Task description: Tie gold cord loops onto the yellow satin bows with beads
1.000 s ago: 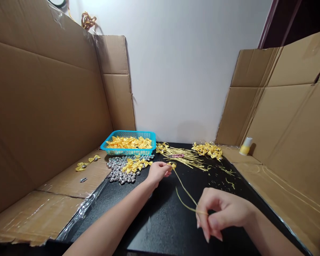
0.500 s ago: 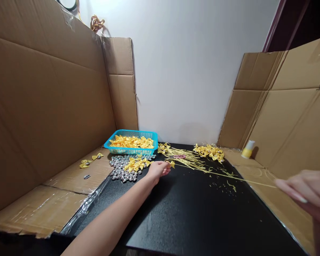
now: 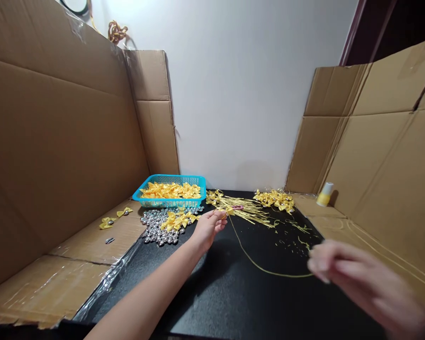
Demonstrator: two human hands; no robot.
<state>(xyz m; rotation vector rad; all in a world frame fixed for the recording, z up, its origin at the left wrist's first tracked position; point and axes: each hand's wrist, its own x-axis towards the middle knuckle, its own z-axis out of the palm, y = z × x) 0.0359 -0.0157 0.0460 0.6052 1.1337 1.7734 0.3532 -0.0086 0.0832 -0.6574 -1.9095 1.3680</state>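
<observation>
My left hand [image 3: 208, 229] is closed in a pinch on a small yellow ribbon bow [image 3: 230, 211], held above the middle of the black table. From the bow a yellow thread [image 3: 257, 267] hangs in a slack curve to the right. Its other end reaches the fingers of my right hand [image 3: 343, 270], which are closed on it and smeared by motion. Just beyond my left hand lie a bundle of cut yellow strands [image 3: 255, 212] and a pink-handled tool [image 3: 237, 208], partly covered. Left of my wrist, yellow bows [image 3: 177, 220] rest on a pile of silver beads [image 3: 156, 229].
A blue basket [image 3: 138, 195] of yellow bows stands at the back left. More bows with beads [image 3: 276, 200] lie at the back right, near a yellow thread spool [image 3: 325, 194]. Cardboard walls [image 3: 56, 141] flank the black table [image 3: 212, 302]. Thread scraps [image 3: 299, 226] lie scattered on it.
My right hand has moved left and inward from the right edge. The thread, stretched taut before, now sags in a curve. My left hand still pinches the bow at about the same place.
</observation>
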